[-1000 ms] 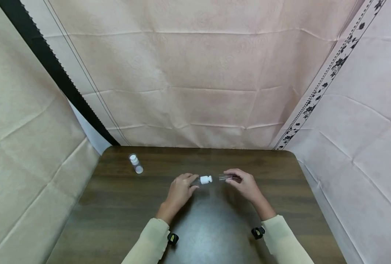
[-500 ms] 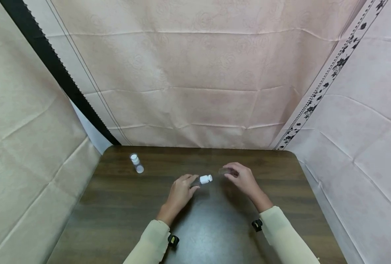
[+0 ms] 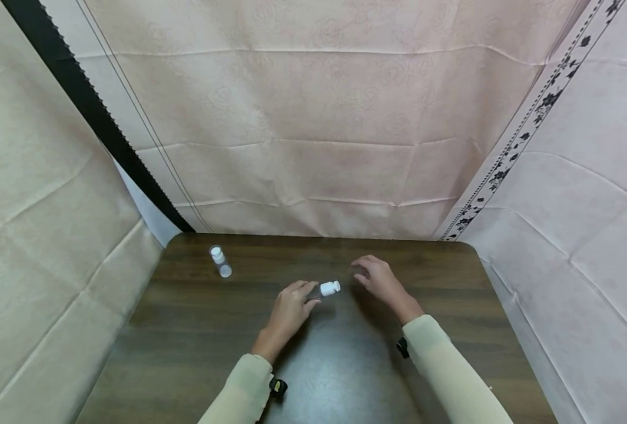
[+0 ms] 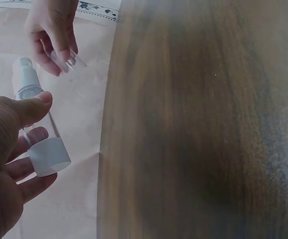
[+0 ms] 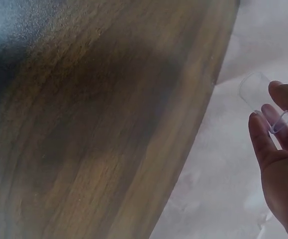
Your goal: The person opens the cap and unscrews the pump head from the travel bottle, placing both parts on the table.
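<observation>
My left hand [image 3: 288,309] grips a clear bottle with a white pump top [image 3: 330,288], held tilted over the table. In the left wrist view the thumb presses on the clear body of the bottle [image 4: 50,155], and its white base shows near the lower fingers. To the right, my right hand [image 3: 381,284] pinches a clear, hollow cap [image 5: 254,91] between thumb and fingers, apart from the bottle. The cap is hard to make out in the head view.
A second clear bottle with a white top [image 3: 220,261] is at the table's back left. The brown wooden table [image 3: 196,330] has pale cloth [image 3: 313,118] hanging behind it and on both sides.
My right hand has moved away toward the back of the table and slightly left, with the clear cap. The left hand and its bottle have hardly moved.
</observation>
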Motion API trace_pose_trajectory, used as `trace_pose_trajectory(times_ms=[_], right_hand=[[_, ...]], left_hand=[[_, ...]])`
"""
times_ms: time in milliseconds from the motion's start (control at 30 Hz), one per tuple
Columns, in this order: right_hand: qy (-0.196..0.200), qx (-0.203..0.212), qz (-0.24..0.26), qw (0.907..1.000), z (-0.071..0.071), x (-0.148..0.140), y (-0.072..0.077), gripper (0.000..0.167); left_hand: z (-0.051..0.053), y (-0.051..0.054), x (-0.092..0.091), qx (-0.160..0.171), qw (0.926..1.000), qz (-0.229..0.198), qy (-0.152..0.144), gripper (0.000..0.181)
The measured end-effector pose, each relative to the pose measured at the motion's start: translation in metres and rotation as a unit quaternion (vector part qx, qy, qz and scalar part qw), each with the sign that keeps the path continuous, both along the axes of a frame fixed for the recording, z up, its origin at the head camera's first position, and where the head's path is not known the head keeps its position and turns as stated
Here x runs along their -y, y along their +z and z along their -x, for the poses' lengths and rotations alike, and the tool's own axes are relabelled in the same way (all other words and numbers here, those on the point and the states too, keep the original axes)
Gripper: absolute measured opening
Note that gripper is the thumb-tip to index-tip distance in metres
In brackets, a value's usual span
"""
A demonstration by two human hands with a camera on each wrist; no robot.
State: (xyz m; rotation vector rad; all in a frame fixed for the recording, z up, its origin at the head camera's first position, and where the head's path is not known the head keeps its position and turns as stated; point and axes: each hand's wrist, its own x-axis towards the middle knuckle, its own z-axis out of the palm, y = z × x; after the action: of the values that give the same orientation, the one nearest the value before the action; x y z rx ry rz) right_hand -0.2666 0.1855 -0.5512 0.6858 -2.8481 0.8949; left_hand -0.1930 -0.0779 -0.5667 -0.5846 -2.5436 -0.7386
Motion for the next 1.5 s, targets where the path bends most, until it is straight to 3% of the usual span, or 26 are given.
trace_pose_trajectory(times_ms=[333,700,867,1233,1500], right_hand=[[0.012,0.011,-0.075,0.9970,0.017,0.007,-0.012,0.028],[-0.029,0.091,-0.100,0.9904,0.024,0.012,-0.025,0.032],[-0.034,0.110,-0.104,0.9878,0.026,0.017,-0.030,0.028],[-0.032,0.098,-0.102,0.9894,0.029,0.021,-0.036,0.027],[-0.040,0.097,-0.068,0.9922,0.027,0.024,-0.044,0.033]], left_hand=[[-0.001,-0.002,0.001,0.007,0.9999,0.004,0.007,0.040],[0.000,-0.005,0.003,0.008,0.9999,-0.008,0.011,0.041],[-0.002,-0.006,0.003,0.021,0.9996,-0.001,0.021,0.041],[-0.005,-0.007,0.002,0.023,0.9996,-0.006,0.014,0.041],[-0.006,-0.008,0.002,0.022,0.9996,-0.005,0.016,0.042]])
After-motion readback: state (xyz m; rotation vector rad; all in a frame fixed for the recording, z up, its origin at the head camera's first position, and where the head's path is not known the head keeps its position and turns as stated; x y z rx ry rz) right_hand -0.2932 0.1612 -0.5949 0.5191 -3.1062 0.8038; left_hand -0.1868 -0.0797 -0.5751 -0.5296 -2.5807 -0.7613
